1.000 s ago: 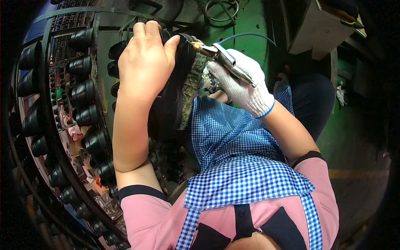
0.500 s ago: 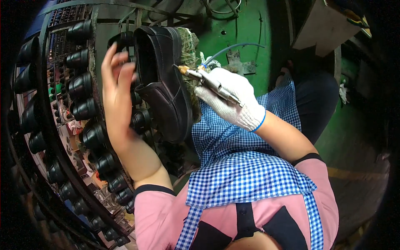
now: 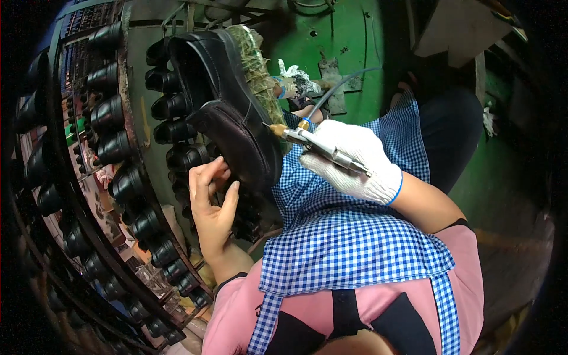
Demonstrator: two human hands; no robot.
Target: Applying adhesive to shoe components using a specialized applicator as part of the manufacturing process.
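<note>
The black shoe (image 3: 228, 118) is located at upper centre-left of the frame, tilted, opening toward the left, sole side facing a straw-coloured wrapped support (image 3: 251, 62). The left hand (image 3: 212, 210), just beside the toe, has a loose, wide grip with nothing enclosed; whether a fingertip touches the shoe cannot be determined. The right hand (image 3: 355, 157), in a white glove at centre-right, has its grip closed around a metal nozzle tool (image 3: 322, 146), tip directed at the shoe's side near the sole. A hose (image 3: 340, 83) runs from the tool toward upper right. Caution: with no firm left-hand hold evident, the shoe may slip or turn on its support if pushed; a drifting tip may scratch the upper, and hose drag may deflect the aim.
</note>
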